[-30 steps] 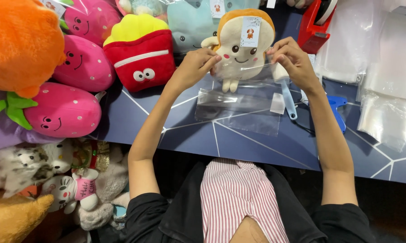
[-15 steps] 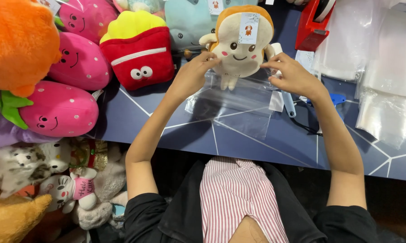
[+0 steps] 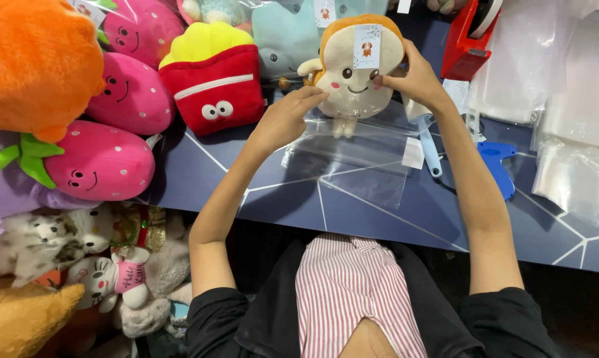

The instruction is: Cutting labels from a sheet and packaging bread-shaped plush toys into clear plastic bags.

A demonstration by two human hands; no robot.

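A toast-shaped plush toy (image 3: 354, 74) with a smiling face and a paper tag stands upright at the mouth of a clear plastic bag (image 3: 359, 159) lying on the dark blue table (image 3: 246, 192). My left hand (image 3: 287, 116) grips the bag's upper edge and the toy's lower left side. My right hand (image 3: 413, 78) holds the toy's right side and the bag's edge there. The toy's small legs sit just inside the bag opening.
Left of the bag stand a red fries plush (image 3: 213, 79), pink strawberry plushes (image 3: 97, 162) and an orange plush (image 3: 34, 63). A red tape dispenser (image 3: 470, 36), a blue tagging tool (image 3: 495, 166) and stacks of clear bags (image 3: 558, 99) lie to the right. More plush toys (image 3: 67, 265) pile below the table.
The toast plush has been lifted slightly and set more upright at the bag's mouth. Both hands moved up along its sides, pulling the bag's edge with them.
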